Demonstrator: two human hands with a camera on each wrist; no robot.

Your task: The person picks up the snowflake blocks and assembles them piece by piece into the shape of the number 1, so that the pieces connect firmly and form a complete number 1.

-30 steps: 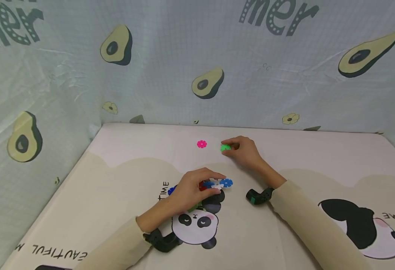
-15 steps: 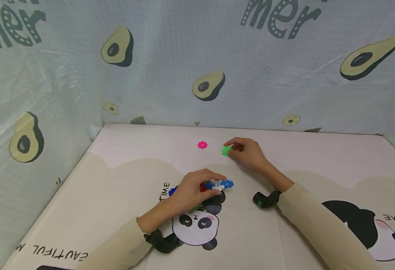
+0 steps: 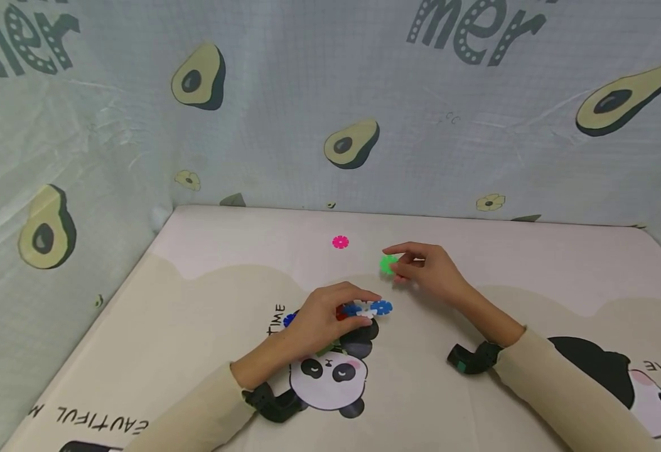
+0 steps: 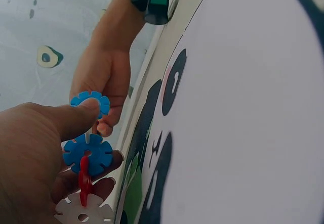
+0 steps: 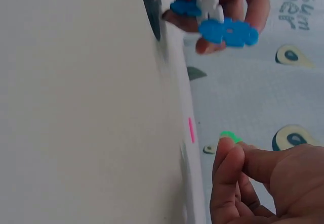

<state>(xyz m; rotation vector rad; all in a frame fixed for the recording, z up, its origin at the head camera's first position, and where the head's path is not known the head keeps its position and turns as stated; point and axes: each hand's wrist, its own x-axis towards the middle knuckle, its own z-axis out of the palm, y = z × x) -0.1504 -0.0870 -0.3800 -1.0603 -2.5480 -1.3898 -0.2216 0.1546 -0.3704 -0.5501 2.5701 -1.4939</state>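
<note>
My left hand [image 3: 319, 317] grips a chain of interlocking notched plastic discs [image 3: 382, 307] above the panda print. In the left wrist view, the thumb presses on one blue disc [image 4: 104, 102]; a second blue disc [image 4: 76, 150], a red disc [image 4: 85, 183] set edge-on and a white disc [image 4: 71, 211] follow below. A darker blue disc [image 3: 289, 319] peeks out behind the hand in the head view. Farther right, my right hand [image 3: 434, 271] pinches a single green notched disc [image 3: 387, 264] between thumb and fingers. Fingertips cover part of that green disc [image 5: 230, 135] in the right wrist view.
A pink notched disc [image 3: 340, 242] lies flat toward the table's back edge. The printed tablecloth [image 3: 206, 351] meets a hanging avocado-patterned sheet [image 3: 274, 113] at the back and left. Black cameras [image 3: 474, 359] sit on both wrists.
My right hand has drawn back toward me and slightly right with the green disc, lifting it off the tabletop. My left hand and its chain have stayed in place.
</note>
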